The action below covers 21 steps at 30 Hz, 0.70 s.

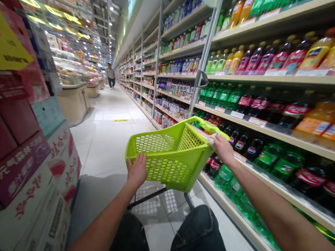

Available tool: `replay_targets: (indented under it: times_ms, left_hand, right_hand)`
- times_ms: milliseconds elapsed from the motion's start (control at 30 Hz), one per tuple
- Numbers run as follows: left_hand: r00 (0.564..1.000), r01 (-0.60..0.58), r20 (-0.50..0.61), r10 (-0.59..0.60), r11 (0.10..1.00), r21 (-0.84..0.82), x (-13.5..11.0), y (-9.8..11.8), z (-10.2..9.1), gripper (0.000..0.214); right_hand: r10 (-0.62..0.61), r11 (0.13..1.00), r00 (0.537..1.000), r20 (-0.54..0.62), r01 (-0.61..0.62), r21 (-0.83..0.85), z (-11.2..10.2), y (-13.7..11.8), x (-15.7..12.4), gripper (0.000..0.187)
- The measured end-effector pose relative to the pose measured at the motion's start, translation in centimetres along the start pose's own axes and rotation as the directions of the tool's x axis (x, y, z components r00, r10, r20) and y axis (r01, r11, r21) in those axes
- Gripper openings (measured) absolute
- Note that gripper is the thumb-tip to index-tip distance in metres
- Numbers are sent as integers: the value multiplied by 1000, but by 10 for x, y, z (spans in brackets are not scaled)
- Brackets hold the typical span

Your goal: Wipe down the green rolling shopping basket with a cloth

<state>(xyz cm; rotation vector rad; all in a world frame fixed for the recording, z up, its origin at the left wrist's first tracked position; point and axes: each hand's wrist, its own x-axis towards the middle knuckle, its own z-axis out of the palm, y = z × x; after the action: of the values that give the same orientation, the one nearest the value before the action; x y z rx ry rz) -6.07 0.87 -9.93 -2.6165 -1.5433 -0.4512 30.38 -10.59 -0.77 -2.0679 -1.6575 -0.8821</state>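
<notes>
A lime green shopping basket (161, 167) on a dark wheeled frame stands in a supermarket aisle in front of me, and nothing shows inside it. My left hand (136, 171) grips the basket's near left rim with fingers curled over the edge. My right hand (222, 147) is closed on the basket's right handle bar, and a bit of white paper or cloth shows at its fingers. My knees in dark jeans (190, 233) show below the basket.
Shelves of soft drink bottles (267, 109) run along the right, close to the basket. Stacked red and white cartons (27, 178) stand at the left. The tiled aisle floor (111, 117) stretches ahead, with a person (110, 75) walking far off.
</notes>
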Motion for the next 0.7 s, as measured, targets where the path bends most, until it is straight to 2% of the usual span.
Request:
replay_targets:
  times_ms: [67,133,200,267,300,367,467,533,600,700]
  left_hand:
    - [1000,23,14,-23,1000,-5,2,9,-2,64]
    - [999,31,28,-30,999,-16,4,18,-3,64]
    - [999,22,32,-21,999,-25,6,26,-2,65]
    - [1000,5,19,-5,1000,-31,6,30,0,66]
    - [1000,-2,14,2,999,-33,6,30,1,66]
    - [1000,-25,9,25,999,-42,4,27,3,65]
    - [998,-55,7,55,996,-63,2,23,5,66]
    - [999,-49,5,49,996,-74,0,22,5,66]
    - [999,-41,9,42,996,-77,-1,22,6,67]
    - [999,-42,11,43,997,-70,-1,21,7,68]
  right_hand:
    - [84,996,995,-48,-85,-27,-6,15,-1,30]
    - [63,998,995,-78,-63,2,0,3,-5,35]
    - [-75,995,995,-62,79,57,13,-22,-10,41]
    - [-229,969,973,-6,228,95,22,-44,-13,43]
    - [-265,960,964,23,261,97,24,-49,-13,42]
    - [-247,968,967,62,243,66,20,-46,-9,38]
    - [-136,991,988,73,137,-5,9,-30,2,37]
    - [-67,997,996,56,68,-23,8,-30,6,37]
    - [-43,999,998,47,43,-9,14,-45,6,36]
    - [-181,983,979,91,176,58,27,-77,-1,37]
